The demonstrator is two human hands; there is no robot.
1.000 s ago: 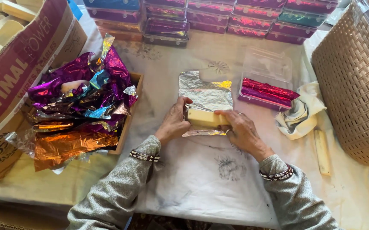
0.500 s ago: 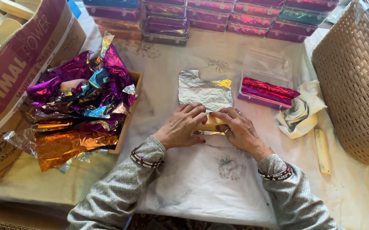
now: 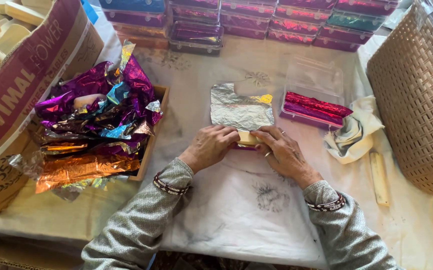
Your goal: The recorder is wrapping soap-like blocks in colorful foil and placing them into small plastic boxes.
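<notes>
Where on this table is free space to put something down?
Bare cloth lies near the front edge, between the sleeves, and behind the foil sheet, before the stacked boxes. It is crowded around the foil pile, left, and between the clear tray and basket.

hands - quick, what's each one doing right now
Left hand: fingers curled down on the pale bar at the near edge of the silver foil sheet.
Right hand: pressed on the same bar from the other side.

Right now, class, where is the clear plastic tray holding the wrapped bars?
In the head view, the clear plastic tray sits right of centre on the table, just beyond the right hand, between the silver foil sheet and the crumpled cloth.
</notes>
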